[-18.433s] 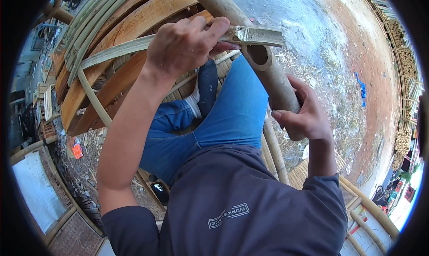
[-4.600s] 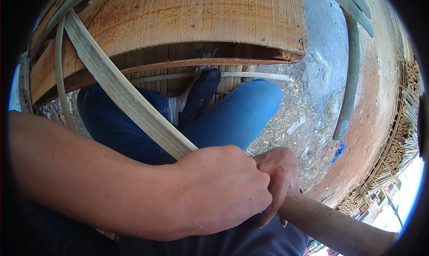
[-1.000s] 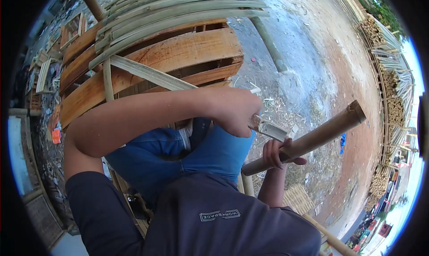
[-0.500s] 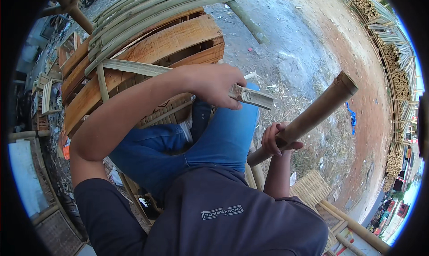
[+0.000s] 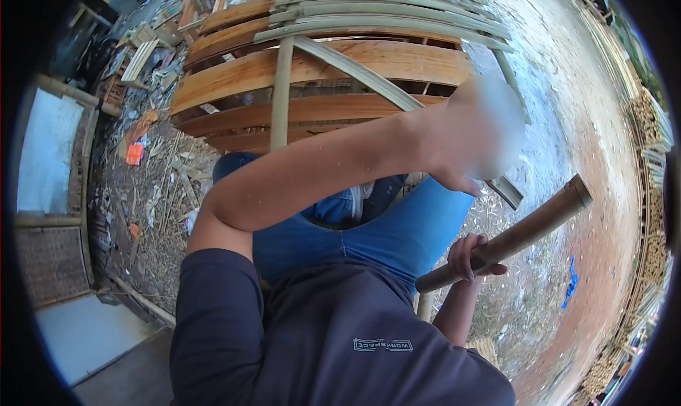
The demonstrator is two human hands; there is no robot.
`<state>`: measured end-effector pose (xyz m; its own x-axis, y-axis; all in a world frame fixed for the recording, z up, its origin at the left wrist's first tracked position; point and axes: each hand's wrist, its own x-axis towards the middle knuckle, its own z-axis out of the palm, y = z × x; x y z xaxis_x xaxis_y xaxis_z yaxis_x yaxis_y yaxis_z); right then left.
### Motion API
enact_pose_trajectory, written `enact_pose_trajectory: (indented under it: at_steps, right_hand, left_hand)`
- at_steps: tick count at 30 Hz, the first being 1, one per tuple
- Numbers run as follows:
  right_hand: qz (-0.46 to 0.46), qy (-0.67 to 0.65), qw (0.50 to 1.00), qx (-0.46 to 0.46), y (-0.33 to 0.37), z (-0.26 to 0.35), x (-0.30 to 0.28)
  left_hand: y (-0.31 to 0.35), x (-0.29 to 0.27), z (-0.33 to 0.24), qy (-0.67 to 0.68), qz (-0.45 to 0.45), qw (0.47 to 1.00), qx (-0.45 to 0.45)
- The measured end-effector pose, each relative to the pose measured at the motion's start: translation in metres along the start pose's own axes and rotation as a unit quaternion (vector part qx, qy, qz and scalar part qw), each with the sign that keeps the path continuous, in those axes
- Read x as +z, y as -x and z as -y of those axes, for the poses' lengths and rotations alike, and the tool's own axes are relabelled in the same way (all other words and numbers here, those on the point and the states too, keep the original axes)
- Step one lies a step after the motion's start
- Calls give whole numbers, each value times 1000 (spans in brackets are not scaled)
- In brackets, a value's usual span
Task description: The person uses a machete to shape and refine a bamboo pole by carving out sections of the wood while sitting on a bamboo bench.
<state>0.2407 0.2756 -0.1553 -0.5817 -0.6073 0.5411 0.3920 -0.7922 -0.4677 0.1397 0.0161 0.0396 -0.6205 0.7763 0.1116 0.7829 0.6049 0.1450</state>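
My right hand (image 5: 468,257) is wrapped round a thick brown bamboo pole (image 5: 535,225), which slants up and away to the right. My left arm reaches across above my knees. A blurred patch covers most of my left hand (image 5: 472,140), and only its thumb side and wrist show sharply. Out from beneath that hand pokes the grooved end of a split bamboo slat (image 5: 506,192). A pale slat (image 5: 362,73) slopes toward the hand from the frame and looks like the same piece, though my arm hides the part between.
Before me stands a low bench of brown wooden planks (image 5: 255,80), topped by pale green bamboo slats (image 5: 397,9). Bamboo scraps and an orange scrap (image 5: 135,154) litter the ground. A blue strip (image 5: 570,282) lies at right, with bamboo stacks (image 5: 649,115) beyond.
My view has turned, so bench and hands sit further right. My left hand, plainly gripping the slat before, is now blurred. My right hand keeps its hold on the pole, which slants less steeply.
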Motion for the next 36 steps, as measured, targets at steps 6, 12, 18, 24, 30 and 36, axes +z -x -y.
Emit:
enact_pose_trajectory:
  at_steps: [6, 12, 18, 24, 30, 36]
  right_hand:
    - [108, -44, 992, 45, -13, -23, 1]
    - [90, -25, 986, 140, -54, -38, 29]
    - [19, 128, 927, 352, -113, -45, 37]
    - [24, 551, 810, 200, -156, -87, 46]
    - [-294, 381, 862, 157, -98, -61, -2]
    - [-442, 458, 765, -100, -82, -31, 6]
  left_hand:
    - [65, 13, -37, 98, -281, 953, -49]
    - [116, 37, -60, 239, -319, 913, -87]
    - [133, 22, -69, 407, -380, 828, -72]
    - [157, 68, -58, 557, -456, 683, -124]
    - [194, 121, -64, 406, -453, 768, -200]
    - [165, 122, -62, 399, -395, 800, -209]
